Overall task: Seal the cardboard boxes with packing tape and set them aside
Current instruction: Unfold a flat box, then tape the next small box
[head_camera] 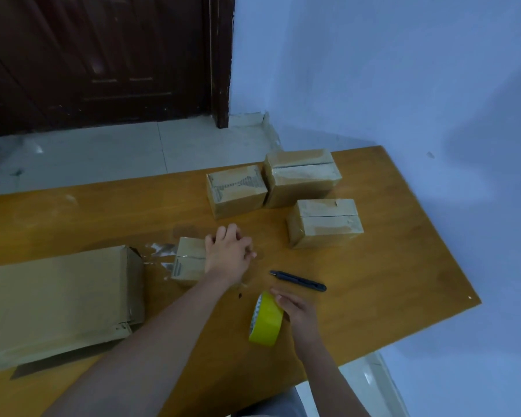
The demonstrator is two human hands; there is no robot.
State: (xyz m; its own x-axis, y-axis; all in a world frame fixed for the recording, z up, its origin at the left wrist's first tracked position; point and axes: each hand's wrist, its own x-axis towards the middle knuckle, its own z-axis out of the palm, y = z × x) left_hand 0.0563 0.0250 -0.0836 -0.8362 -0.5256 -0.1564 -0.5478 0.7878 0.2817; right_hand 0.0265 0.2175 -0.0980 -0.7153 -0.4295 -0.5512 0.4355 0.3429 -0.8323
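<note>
Dim, bluish light fills the frame. A broad soft shadow falls on the wall (403,85) at the right. The wooden table (388,266) shows a faint sheen at centre. Wide-angle distortion bends the edges, and detail is soft throughout.

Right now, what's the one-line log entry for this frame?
left hand: rests on small box | right hand: holds yellow tape roll | cutter: lies on table | three boxes: behind
</note>
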